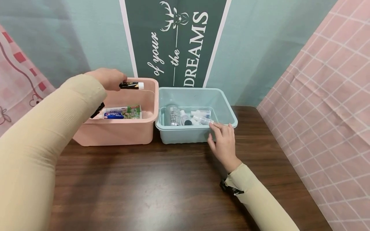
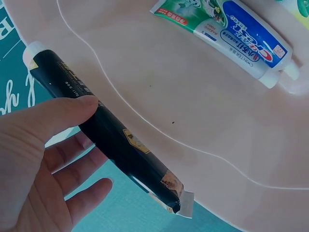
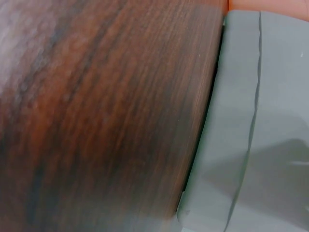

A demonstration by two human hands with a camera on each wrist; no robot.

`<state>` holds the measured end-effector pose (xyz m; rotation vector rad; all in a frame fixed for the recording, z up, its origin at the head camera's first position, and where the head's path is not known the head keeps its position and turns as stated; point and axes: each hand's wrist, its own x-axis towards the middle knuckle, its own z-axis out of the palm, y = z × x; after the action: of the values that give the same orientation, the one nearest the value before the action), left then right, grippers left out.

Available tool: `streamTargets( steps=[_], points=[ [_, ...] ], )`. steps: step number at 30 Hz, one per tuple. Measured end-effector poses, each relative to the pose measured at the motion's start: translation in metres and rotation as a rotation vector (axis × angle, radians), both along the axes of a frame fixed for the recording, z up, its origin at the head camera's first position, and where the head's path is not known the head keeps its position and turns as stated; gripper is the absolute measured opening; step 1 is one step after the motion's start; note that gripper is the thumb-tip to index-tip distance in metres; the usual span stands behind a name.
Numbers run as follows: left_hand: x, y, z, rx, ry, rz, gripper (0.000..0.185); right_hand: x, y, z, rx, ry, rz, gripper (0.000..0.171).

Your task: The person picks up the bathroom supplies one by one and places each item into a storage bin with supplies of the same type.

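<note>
Head view: sleeved left hand [image 1: 107, 78] gripped a black tube [image 1: 131, 85] above the pink bin [image 1: 115, 131], which held toothpaste [image 1: 122, 113]. Right hand [image 1: 224, 144], fingers straight, rested against the blue bin's [image 1: 196, 133] front rim on the table [image 1: 150, 183].

Left wrist: thumb and fingers [image 2: 58, 121] pinched the tube [image 2: 111, 140] over the bin [image 2: 203, 121]; toothpaste [image 2: 227, 34] lay inside.

Right wrist: only table [image 3: 96, 116] and bin wall [image 3: 260, 121] showed.

I see even, soft light overhead; faint shadows under the bins [image 1: 196, 134] on the table [image 1: 162, 186]; right wrist view is blurred, head view sharp
</note>
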<state>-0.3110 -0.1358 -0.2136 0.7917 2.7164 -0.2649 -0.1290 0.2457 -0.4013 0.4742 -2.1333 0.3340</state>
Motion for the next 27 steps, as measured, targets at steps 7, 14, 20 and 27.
streamTargets(
  steps=[7,14,20,27],
  points=[
    [-0.005,-0.002,0.0,0.001,0.007,0.001,0.026,-0.002,-0.001,0.001,-0.001,-0.003,-0.003,0.034],
    [-0.007,-0.006,0.004,-0.018,0.056,-0.036,0.027,-0.003,-0.002,0.003,0.001,-0.003,-0.004,0.034],
    [0.001,-0.009,0.012,-0.015,0.059,0.021,0.04,-0.002,0.0,0.004,0.0,-0.001,-0.003,0.033],
    [0.011,-0.013,0.01,0.001,0.041,0.041,0.038,0.0,0.001,0.003,0.002,-0.015,0.002,0.033]
  ],
)
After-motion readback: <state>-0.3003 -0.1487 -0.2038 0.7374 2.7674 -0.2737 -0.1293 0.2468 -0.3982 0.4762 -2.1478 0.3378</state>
